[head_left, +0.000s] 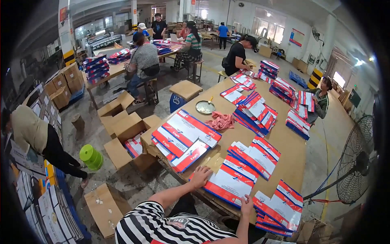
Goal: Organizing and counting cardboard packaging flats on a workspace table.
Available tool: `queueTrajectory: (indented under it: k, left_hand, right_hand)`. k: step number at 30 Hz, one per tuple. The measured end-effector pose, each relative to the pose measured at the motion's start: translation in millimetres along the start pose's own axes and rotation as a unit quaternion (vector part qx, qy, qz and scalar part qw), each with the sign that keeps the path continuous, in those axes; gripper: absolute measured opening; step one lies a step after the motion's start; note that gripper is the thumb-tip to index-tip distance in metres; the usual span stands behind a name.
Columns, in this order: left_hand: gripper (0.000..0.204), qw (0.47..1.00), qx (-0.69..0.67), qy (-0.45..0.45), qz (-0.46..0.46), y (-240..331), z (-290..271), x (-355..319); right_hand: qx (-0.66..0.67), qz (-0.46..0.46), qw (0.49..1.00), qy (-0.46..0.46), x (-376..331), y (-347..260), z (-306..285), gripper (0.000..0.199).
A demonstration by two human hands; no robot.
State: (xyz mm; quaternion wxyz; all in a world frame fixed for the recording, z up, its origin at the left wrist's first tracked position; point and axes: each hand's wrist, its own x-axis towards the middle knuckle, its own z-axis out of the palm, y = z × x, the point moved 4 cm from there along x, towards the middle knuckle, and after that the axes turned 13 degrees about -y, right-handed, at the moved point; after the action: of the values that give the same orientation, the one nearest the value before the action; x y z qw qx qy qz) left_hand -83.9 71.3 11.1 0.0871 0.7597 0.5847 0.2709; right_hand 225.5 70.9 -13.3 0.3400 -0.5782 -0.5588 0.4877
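Note:
A red, white and blue printed cardboard sheet (229, 181) lies on a small stack at the table's near edge, right in front of me. My left hand (201, 176) lies at the sheet's left edge, its fingers stretched forward. At the near right corner, my right hand (246, 205) pinches the sheet's edge between thumb and fingers. Overlapping printed sheets (260, 156) sit just beyond, and a fanned pile (280, 207) is right of my right hand. Another group of printed sheets (183, 138) spreads out to the far left of my hands.
On the brown table (290, 162) are a pink cloth (220, 121), a round pan (205, 107) with a brush, and more sheet piles. A standing fan (353, 162) is at right. Open cartons (122, 132) and a green bucket (91, 157) stand left. Several people work around.

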Motion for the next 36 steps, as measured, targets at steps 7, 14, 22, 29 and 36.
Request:
queueTrajectory:
  k: [7,14,22,29,36]
  left_hand:
    - [0.038,1.0,-0.019,-0.011,-0.016,-3,4,0]
    - [0.035,1.0,-0.013,-0.014,-0.003,-8,8,5]
    - [0.032,0.998,-0.036,0.023,0.036,4,-20,8]
    - [0.03,0.993,-0.078,-0.015,0.089,48,-65,31]
    - [0.039,0.972,-0.156,-0.126,0.125,87,-139,52]
  right_hand:
    - [0.274,-0.085,0.955,0.076,-6,1,-15,0.031]
    - [0.328,0.03,0.94,-0.09,-22,-14,5,0.03]
    - [0.352,-0.035,0.932,-0.082,-47,-42,5,0.03]
    - [0.429,-0.022,0.903,0.022,-62,-41,-25,0.025]
    - [0.398,-0.071,0.914,0.033,-84,-123,-65,0.028]
